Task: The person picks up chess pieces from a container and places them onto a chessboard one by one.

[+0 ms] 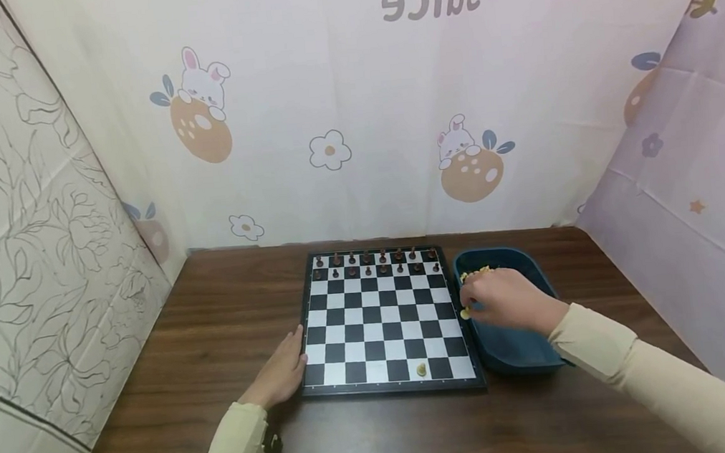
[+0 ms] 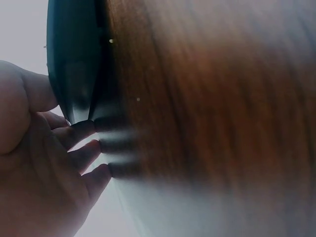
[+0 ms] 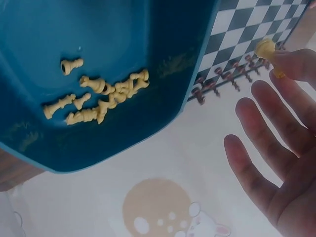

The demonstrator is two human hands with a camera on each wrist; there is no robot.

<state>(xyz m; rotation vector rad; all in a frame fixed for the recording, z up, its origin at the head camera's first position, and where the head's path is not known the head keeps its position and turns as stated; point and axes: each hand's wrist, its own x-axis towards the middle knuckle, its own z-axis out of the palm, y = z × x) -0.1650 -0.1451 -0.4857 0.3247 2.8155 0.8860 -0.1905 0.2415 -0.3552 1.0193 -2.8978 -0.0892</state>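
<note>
Between thumb and forefinger, my right hand [image 1: 505, 299] pinches a cream chess piece [image 3: 265, 48]; its other fingers are spread. It hovers over the near-left rim of a blue bin [image 1: 517, 351], beside the board. My left hand [image 1: 278, 374] rests along the left edge of the chessboard [image 1: 381, 333], fingers extended, and its fingertips touch the table in the left wrist view. Two rows of dark brown chess pieces [image 1: 368, 270] stand at the board's far end. One cream piece [image 1: 421, 369] stands on the nearest row, right of centre.
Several cream chess pieces [image 3: 101, 98] lie jumbled inside the bin, at its far end. The brown wooden table [image 1: 228, 317] backs onto a printed wall covering [image 1: 335, 207]. A patterned panel [image 1: 33, 234] rises on the left.
</note>
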